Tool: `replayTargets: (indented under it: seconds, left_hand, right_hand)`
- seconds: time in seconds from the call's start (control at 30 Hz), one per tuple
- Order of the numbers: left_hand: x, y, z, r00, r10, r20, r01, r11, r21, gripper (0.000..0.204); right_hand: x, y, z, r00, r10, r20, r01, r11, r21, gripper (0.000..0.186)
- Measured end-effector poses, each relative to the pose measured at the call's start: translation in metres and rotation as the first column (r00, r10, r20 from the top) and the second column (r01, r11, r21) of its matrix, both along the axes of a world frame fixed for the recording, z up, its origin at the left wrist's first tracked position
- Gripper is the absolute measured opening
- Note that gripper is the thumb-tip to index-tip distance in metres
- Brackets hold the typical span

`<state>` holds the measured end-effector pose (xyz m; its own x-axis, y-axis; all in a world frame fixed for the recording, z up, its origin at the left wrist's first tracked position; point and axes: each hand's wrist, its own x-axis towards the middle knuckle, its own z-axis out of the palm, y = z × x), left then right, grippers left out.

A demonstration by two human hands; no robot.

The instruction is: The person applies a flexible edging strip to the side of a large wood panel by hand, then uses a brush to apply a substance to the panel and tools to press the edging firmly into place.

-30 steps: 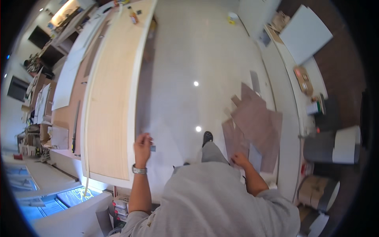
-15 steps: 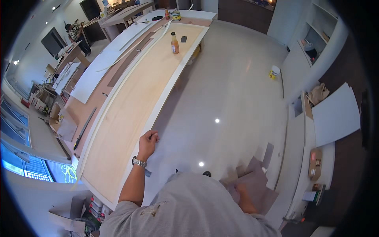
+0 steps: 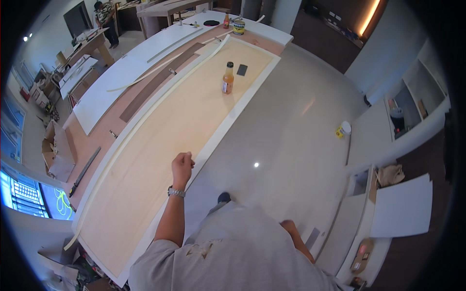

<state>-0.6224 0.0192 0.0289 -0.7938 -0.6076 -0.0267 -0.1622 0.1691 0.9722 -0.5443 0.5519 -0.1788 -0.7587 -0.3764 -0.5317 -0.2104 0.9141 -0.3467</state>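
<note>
My left hand (image 3: 182,167), a steel watch on its wrist, is closed with the fingers curled. It shows over the near white edge of a long pale wood panel (image 3: 160,131); whether it touches the panel or holds anything small I cannot make out. Farther up the panel stands a bottle of orange liquid (image 3: 227,80) with a dark cap, and a small dark grey rectangular piece (image 3: 242,70) lies beside it. My right hand (image 3: 289,227) hangs low on the right by my body, away from the panel. Its fingers are hidden.
Left of the panel lie a file with a dark handle (image 3: 85,172), a brown strip (image 3: 162,82) and a white board (image 3: 104,104). A can (image 3: 239,27) stands at the table's far end. A white-and-yellow tub (image 3: 343,129) sits on the floor. A person (image 3: 106,22) is far left.
The view has shifted forward, bringing the bottle nearer. My left hand now appears higher over the panel. The brown sheets beside my right hand have left the view.
</note>
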Motion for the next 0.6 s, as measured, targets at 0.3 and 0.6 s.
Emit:
replayTargets:
  seconds: [0.3,0.6]
  left_hand:
    - [-0.150,0.057,0.022,0.958,-0.277,-0.069,0.266,0.954,-0.142,0.018]
    - [-0.238,0.006,0.002,0.989,0.101,0.106,-0.066,0.954,-0.293,0.019]
  right_hand:
    - [-0.094,0.043,0.063,0.975,0.063,0.213,-0.126,0.947,0.295,0.018]
    - [-0.297,0.083,0.024,0.926,0.367,0.089,-0.376,0.875,0.304,0.014]
